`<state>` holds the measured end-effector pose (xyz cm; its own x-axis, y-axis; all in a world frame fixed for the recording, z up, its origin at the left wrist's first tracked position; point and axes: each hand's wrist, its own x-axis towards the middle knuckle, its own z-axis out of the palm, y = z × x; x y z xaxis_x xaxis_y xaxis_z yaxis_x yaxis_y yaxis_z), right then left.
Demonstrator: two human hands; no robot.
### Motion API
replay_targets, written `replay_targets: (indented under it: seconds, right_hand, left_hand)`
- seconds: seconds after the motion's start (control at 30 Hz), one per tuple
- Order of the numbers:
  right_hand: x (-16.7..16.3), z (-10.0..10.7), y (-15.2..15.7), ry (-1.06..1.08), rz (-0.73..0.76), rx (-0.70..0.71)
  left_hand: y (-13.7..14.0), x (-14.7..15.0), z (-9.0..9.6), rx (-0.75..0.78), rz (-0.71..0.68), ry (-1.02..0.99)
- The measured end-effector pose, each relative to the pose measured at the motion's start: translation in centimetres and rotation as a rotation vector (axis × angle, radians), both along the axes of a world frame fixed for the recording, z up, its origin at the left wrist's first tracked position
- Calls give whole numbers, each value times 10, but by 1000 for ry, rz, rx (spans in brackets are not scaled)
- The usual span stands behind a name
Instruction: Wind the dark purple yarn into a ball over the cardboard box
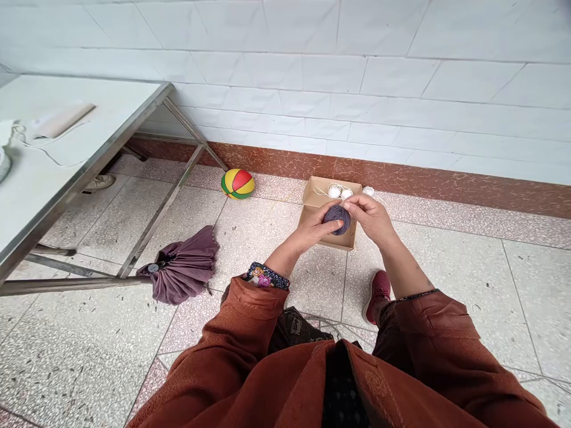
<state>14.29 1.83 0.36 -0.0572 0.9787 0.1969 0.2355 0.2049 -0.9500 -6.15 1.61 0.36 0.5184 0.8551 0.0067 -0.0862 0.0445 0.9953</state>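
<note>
My left hand [316, 227] is wrapped round a dark purple-grey ball of yarn [338, 219], its thumb lying across the front. At the ball's upper right, the fingers of my right hand [368, 215] are pinched together, apparently on the yarn's strand; the strand itself is hard to make out. Below both hands an open cardboard box [312, 189] rests on the floor, partly hidden by them. White balls of yarn [334, 190] lie in its far part, and another white ball [368, 191] sits at its right side.
Left stands a white-topped table [129, 98] with metal legs, a rolled beige item [66, 119] on it. A folded purple umbrella [185, 267] lies by its frame. A red, yellow and green ball [238, 183] is near the tiled wall [285, 125]. My red shoe [379, 294] shows below.
</note>
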Motion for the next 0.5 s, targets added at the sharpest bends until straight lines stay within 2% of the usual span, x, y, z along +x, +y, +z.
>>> replay_targets:
  seconds: [0.13, 0.27, 0.4, 0.5]
  right_hand:
    - [-1, -7, 3, -38, -49, -4]
    - [-4, -12, 3, -75, -86, -55]
    - [-6, -18, 3, -131, -78, -90]
    - [-7, -21, 2, -200, -49, -116]
  left_hand:
    - [-7, -1, 6, -103, -71, 1]
    - [-8, 1, 0, -242, -102, -107]
    - [-5, 4, -6, -325, -81, -231]
    - [-3, 4, -3, -321, -21, -288]
